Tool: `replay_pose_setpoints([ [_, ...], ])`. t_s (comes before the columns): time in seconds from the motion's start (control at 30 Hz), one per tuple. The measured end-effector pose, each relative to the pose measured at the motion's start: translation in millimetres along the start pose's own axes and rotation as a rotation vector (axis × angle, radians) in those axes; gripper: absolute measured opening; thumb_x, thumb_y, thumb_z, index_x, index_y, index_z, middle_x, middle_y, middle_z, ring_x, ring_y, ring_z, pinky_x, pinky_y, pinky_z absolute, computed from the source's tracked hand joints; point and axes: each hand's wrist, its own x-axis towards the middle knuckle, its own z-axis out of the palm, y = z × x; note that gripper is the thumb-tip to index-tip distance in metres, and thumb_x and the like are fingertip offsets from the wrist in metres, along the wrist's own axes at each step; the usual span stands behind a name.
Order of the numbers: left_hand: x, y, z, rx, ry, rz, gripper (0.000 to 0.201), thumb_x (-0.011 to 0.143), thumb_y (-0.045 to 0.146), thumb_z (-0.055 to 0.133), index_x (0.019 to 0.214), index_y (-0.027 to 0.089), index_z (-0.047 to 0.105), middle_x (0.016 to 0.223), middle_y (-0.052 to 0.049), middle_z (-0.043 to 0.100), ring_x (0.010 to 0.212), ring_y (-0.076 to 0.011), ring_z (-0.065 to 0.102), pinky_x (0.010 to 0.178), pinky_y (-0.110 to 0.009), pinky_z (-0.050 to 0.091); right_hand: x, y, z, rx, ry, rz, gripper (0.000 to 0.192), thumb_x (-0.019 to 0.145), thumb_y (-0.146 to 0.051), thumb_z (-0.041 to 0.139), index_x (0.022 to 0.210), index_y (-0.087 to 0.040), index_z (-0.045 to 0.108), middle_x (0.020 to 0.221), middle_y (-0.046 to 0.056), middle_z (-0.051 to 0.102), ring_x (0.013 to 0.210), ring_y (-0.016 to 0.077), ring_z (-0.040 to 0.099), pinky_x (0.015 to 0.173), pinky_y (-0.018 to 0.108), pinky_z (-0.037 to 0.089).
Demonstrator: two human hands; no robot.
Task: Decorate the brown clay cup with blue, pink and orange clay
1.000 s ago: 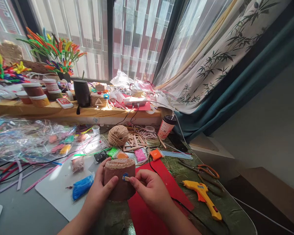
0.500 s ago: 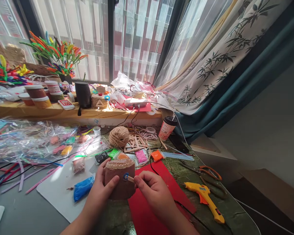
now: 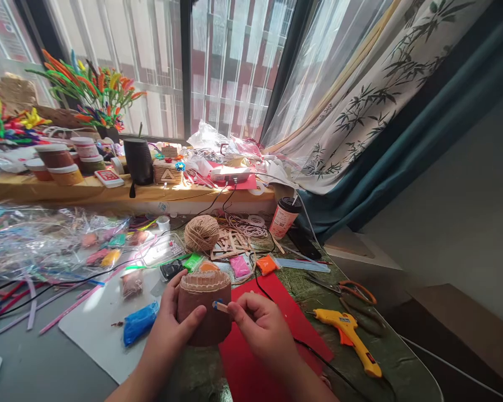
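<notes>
My left hand (image 3: 174,321) is wrapped around the left side of a brown clay-covered pot (image 3: 203,296), thumb lying across its front. Pale, scalloped trim (image 3: 203,282) runs round the pot near its top. Between the thumb and fingers of my right hand (image 3: 262,326) is a small wooden craft stick (image 3: 223,307). Its tip touches a small blue clay piece (image 3: 215,304) on the pot's front, covering part of it. Beneath my right hand lies a red sheet (image 3: 276,296). A blue clay packet (image 3: 140,322) rests on a white board (image 3: 96,335) left of my left hand.
To the right lie a yellow glue gun (image 3: 350,335) with its cord and orange-handled scissors (image 3: 354,290). Behind the pot are a twine ball (image 3: 202,233), loose wooden sticks (image 3: 232,243), clay packets (image 3: 268,264) and a lidded paper cup (image 3: 285,218).
The pot has turned and tilted slightly in my left hand. The stick now covers more of the blue piece, which showed as a ring before. The whole view has shifted a little.
</notes>
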Motion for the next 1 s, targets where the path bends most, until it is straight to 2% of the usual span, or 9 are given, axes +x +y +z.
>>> replay_pose_setpoints([
  [0.13, 2.5, -1.6, -0.7, -0.056, 0.009, -0.036, 0.089, 0.078, 0.063, 0.086, 0.152, 0.027, 0.051, 0.152, -0.016, 0.067, 0.141, -0.0422, 0.063, 0.119, -0.055, 0.047, -1.3, -5.9, -18.9, -0.052, 0.096, -0.06, 0.054, 0.1, -0.064, 0.063, 0.067, -0.022, 0.059, 0.061, -0.004, 0.042, 0.057, 0.0147, 0.036, 0.055, 0.03, 0.028],
  [0.23, 3.5, -2.0, 0.2, -0.093, 0.006, -0.055, 0.089, 0.077, 0.063, 0.087, 0.15, 0.025, 0.054, 0.151, -0.016, 0.069, 0.141, -0.0424, 0.063, 0.12, -0.054, 0.047, 6.2, -11.6, -24.5, 0.026, 0.028, 0.014, 0.056, 0.094, -0.07, 0.069, 0.068, -0.021, 0.062, 0.062, -0.003, 0.046, 0.059, 0.0153, 0.039, 0.056, 0.03, 0.03],
  [0.33, 2.6, -1.1, 1.8, -0.108, -0.014, -0.047, 0.09, 0.075, 0.062, 0.089, 0.149, 0.024, 0.055, 0.148, -0.016, 0.071, 0.142, -0.042, 0.062, 0.121, -0.051, 0.046, 14.7, -13.0, -18.1, 0.116, -0.057, 0.081, 0.058, 0.088, -0.075, 0.073, 0.07, -0.02, 0.065, 0.064, -0.001, 0.053, 0.061, 0.0159, 0.043, 0.058, 0.029, 0.034],
  [0.47, 0.1, 1.8, 3.1, -0.121, -0.046, -0.025, 0.089, 0.075, 0.064, 0.087, 0.148, 0.024, 0.055, 0.145, -0.016, 0.073, 0.139, -0.0419, 0.065, 0.118, -0.05, 0.049, 18.1, -8.6, -7.0, 0.157, -0.092, 0.096, 0.06, 0.085, -0.077, 0.075, 0.069, -0.02, 0.066, 0.068, 0.001, 0.061, 0.067, 0.0186, 0.052, 0.065, 0.03, 0.041],
  [0.73, -4.6, -2.4, 6.3, -0.179, -0.046, -0.069, 0.09, 0.072, 0.07, 0.088, 0.147, 0.028, 0.06, 0.148, -0.014, 0.071, 0.14, -0.0432, 0.064, 0.12, -0.053, 0.048, 19.2, -7.1, -6.6, -0.001, -0.096, 0.053, 0.059, 0.091, -0.075, 0.07, 0.069, -0.022, 0.06, 0.065, -0.002, 0.049, 0.063, 0.0167, 0.04, 0.059, 0.03, 0.029],
  [0.87, -3.5, -4.3, 6.1, -0.206, -0.05, -0.052, 0.093, 0.071, 0.072, 0.087, 0.148, 0.027, 0.06, 0.15, -0.014, 0.071, 0.143, -0.0441, 0.061, 0.122, -0.053, 0.045, 18.6, -10.2, -2.6, 0.132, -0.121, 0.072, 0.061, 0.089, -0.078, 0.07, 0.068, -0.023, 0.056, 0.064, -0.003, 0.046, 0.062, 0.016, 0.039, 0.058, 0.029, 0.03],
  [1.0, -0.3, -5.4, 4.2, -0.212, 0.007, -0.057, 0.096, 0.072, 0.07, 0.088, 0.151, 0.027, 0.057, 0.15, -0.015, 0.069, 0.142, -0.044, 0.062, 0.122, -0.053, 0.046, 14.6, -9.5, -1.7, 0.171, 0.01, 0.002, 0.061, 0.092, -0.075, 0.071, 0.067, -0.021, 0.058, 0.063, -0.004, 0.045, 0.061, 0.0144, 0.037, 0.058, 0.029, 0.03],
])
